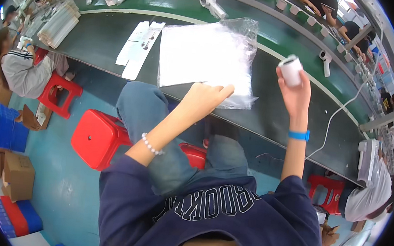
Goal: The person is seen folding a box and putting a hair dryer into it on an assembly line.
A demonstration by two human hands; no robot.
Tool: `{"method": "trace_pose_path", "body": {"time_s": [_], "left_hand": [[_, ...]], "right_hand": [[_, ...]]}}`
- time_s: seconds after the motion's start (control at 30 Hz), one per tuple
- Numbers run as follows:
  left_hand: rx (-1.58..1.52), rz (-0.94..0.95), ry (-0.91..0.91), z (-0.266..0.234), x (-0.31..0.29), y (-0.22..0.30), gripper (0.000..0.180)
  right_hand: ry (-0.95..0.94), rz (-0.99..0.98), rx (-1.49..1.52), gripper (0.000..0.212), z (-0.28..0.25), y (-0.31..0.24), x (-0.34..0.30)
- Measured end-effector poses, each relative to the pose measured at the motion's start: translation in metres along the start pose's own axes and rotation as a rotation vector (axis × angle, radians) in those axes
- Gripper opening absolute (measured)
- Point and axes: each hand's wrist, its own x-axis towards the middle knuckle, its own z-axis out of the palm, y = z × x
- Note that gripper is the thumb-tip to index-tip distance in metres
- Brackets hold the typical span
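Right hand (295, 90): fingers wrapped around one white cylindrical device (292, 72). Left hand (207, 98): fingers curled at white sheets (198, 53), whether gripping cannot be told.

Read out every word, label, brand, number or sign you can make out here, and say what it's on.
Navy shirt: large outlined lettering across the chest, partly creased; I won't copy its wording.
Flat white carton: small dark print and pictures, too small to read.
White cylindrical device in the right hand: no readable text.
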Motion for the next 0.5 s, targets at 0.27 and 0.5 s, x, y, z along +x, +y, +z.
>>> {"method": "trace_pose_path", "body": {"time_s": [0.27, 0.5], "left_hand": [[0.22, 0.094, 0.214, -0.007, 0.007, 0.019, 0.018], [-0.33, -0.013, 0.255, -0.016, 0.001, 0.025, 0.006]], "right_hand": [[0.221, -0.027, -0.671, 0.046, 0.079, 0.007, -0.133], [0.21, -0.329, -1.127, 0.067, 0.112, -0.006, -0.163]]}}
